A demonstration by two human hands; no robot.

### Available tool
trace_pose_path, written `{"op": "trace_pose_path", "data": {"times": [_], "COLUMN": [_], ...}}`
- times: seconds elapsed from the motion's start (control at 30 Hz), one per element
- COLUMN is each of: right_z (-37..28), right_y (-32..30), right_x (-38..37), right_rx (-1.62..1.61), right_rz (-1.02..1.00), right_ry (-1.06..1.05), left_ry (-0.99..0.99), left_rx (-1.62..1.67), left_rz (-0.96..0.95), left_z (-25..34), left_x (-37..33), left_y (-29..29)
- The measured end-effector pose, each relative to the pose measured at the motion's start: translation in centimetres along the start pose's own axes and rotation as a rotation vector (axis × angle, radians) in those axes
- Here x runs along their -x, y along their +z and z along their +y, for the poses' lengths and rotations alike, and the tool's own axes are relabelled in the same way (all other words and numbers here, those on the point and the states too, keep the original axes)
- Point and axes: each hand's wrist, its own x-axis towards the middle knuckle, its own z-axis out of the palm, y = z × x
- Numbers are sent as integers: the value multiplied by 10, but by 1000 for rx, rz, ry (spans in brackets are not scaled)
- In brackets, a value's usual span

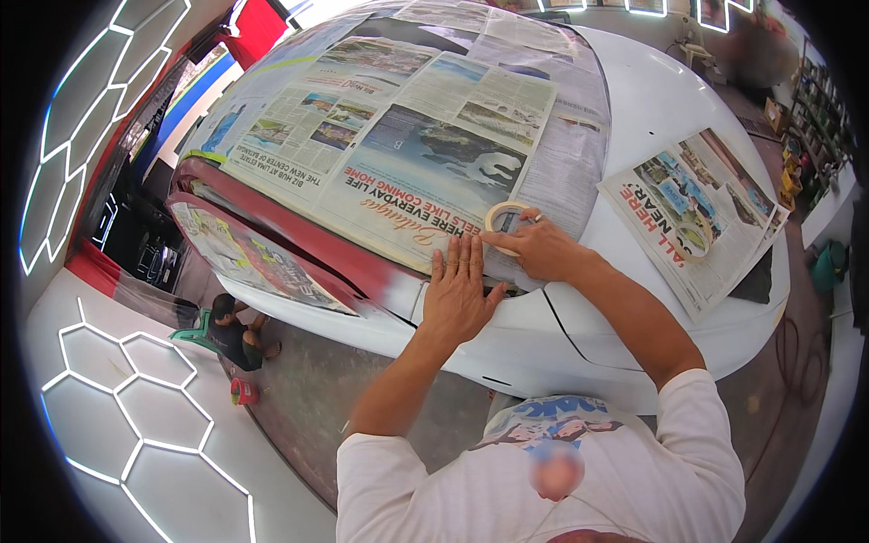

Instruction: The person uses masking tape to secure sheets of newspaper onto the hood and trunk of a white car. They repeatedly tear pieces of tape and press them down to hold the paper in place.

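Head view: a roll of masking tape (503, 218) is pinched in the right hand (536, 246), at the lower edge of the newspaper sheets (409, 145) laid over the white car (670, 109). The left hand (460, 294) is pressed flat, fingers spread, just below the roll on the paper edge. Another loose newspaper (701, 217) is seen right of the roll.

Under my left hand (460, 299) the car's white body panel (670, 118) feels smooth and glossy, the matt printed newspaper sheets (425, 136) over the windscreen lie slightly creased, and my right hand (536, 246) grips a roll of beige paper masking tape (503, 217).
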Motion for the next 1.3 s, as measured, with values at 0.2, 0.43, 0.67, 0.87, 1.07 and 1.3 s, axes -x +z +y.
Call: {"op": "trace_pose_path", "data": {"times": [0.2,0.43,0.67,0.87,1.07,1.3], "right_z": [-6,-18,-8,-3,-25,-46], "right_y": [-22,-48,-46,-63,-80,-84], "right_x": [0,21,29,32,41,41], "right_rx": [-336,-603,-763,-1096,-1021,-688], "right_rz": [375,496,646,626,354,208], "right_ry": [130,343,457,458,377,212], "left_ry": [17,34,22,20,-27,-213], "left_rx": [-29,-3,-60,-55,417,1434], "left_rz": [71,124,124,123,206,358], "left_z": [5,2,12,13,-5,30], "left_x": [0,1,1,-2,-4,-23], "left_y": [-2,0,4,5,-23,-64]}}
